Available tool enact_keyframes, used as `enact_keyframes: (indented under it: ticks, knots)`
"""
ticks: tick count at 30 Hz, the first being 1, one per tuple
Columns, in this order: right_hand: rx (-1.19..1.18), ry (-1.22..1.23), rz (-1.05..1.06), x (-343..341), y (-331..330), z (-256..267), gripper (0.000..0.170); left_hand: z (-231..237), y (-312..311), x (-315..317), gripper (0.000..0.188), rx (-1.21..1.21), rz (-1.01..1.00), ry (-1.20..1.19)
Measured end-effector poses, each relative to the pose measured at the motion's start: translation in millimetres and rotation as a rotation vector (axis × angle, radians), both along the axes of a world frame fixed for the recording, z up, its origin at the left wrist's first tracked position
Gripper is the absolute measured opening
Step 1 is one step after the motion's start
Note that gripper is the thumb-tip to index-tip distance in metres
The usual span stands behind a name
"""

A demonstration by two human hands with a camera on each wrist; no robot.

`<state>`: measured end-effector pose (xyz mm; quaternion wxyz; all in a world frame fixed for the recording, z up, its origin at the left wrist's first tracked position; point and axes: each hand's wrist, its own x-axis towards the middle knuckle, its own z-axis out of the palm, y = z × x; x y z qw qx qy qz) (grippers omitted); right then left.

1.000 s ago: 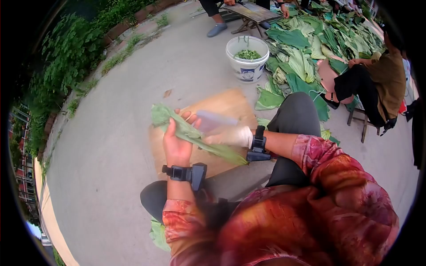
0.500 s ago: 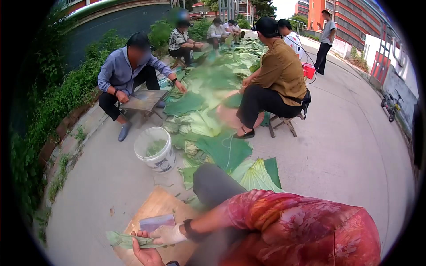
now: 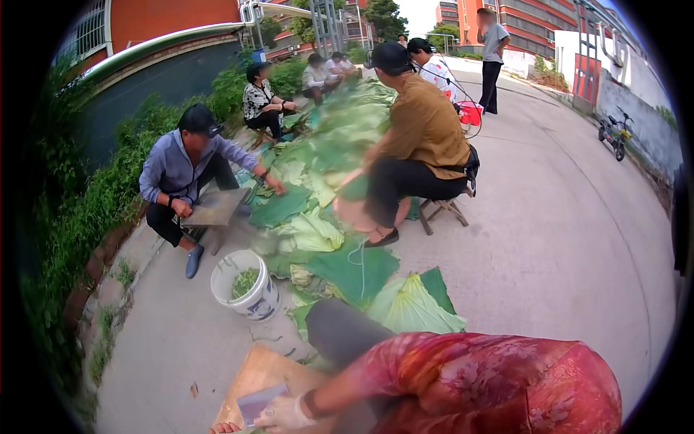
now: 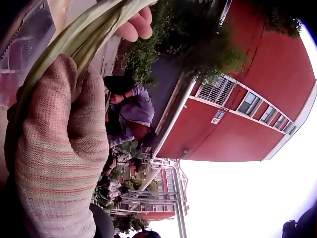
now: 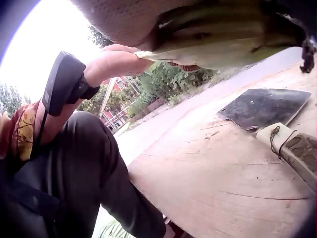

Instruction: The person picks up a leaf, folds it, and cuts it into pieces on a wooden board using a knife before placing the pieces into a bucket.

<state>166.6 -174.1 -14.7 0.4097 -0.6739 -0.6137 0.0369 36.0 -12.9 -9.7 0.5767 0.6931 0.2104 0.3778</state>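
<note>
A folded green leaf bundle (image 4: 91, 25) (image 5: 218, 42) runs between both hands. The gloved right hand (image 3: 284, 414) (image 4: 62, 148) (image 5: 126, 20) grips it with curled fingers. Of the bare left hand (image 3: 225, 427) (image 4: 136, 24) (image 5: 115, 63), fingers show at the bundle's upper end in the left wrist view; in the head view only fingertips show at the bottom edge. A wide-bladed knife (image 3: 260, 403) (image 4: 32, 37) (image 5: 267, 106) lies flat on the wooden board (image 3: 253, 372) (image 5: 218, 173), its handle (image 5: 297, 148) untouched in the right wrist view.
A white bucket (image 3: 249, 289) with green pieces inside stands beyond the board. Large leaves (image 3: 354, 271) cover the ground beside and past it. Seated people (image 3: 191, 170) (image 3: 426, 123) work along the pile; a bent knee (image 3: 343, 333) is close to the board.
The head view has swung upward, bringing the seated people into sight and dropping the hands to the bottom edge. The leaf bundle has mostly left that view.
</note>
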Motion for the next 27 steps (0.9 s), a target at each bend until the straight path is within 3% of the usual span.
enact_keyframes:
  ticks: [3,6,10,17,18,19,20,21,22,25,27]
  knots:
    - [-0.159,0.340,0.086,2.9,-6.0,5.0,0.022,22.9,-4.6,-0.9,0.032,-0.081,0.035,0.042]
    - [-0.317,0.767,0.189,6.9,-14.6,13.4,0.025,54.9,-18.8,5.2,0.033,-0.774,0.031,-0.321]
    - [-0.425,1.055,0.280,2.0,-18.8,17.4,0.030,58.5,-20.6,3.6,0.037,-0.761,-0.020,-0.276]
    - [-0.558,1.098,0.336,-9.3,-20.7,30.2,0.039,41.0,-6.9,2.7,0.049,-0.809,-0.073,-0.323]
    - [-0.589,1.139,0.320,-7.4,-27.1,49.7,0.046,19.1,4.8,3.6,0.039,-0.816,-0.180,-0.426]
    - [-0.471,1.375,0.305,-8.7,-28.3,46.3,0.051,25.1,1.0,5.8,0.036,-0.888,-0.198,-0.413]
    - [-0.428,1.402,0.314,-4.7,-22.9,43.3,0.058,35.9,-12.2,11.0,0.042,-0.923,-0.136,-0.373]
    - [-0.437,1.398,0.315,-1.5,-19.0,39.0,0.062,28.9,-13.5,12.2,0.043,-0.935,-0.215,-0.385]
    - [-0.446,1.394,0.315,2.4,-15.4,35.1,0.066,35.9,-23.9,15.9,0.044,-0.950,-0.117,-0.309]
    - [-0.412,1.494,0.281,0.7,-13.7,39.7,0.052,37.4,-30.2,23.9,0.042,-0.971,-0.182,-0.286]
    - [-0.463,1.383,0.374,6.5,-9.8,18.8,0.049,37.1,-30.7,25.3,0.041,-0.993,-0.170,-0.286]
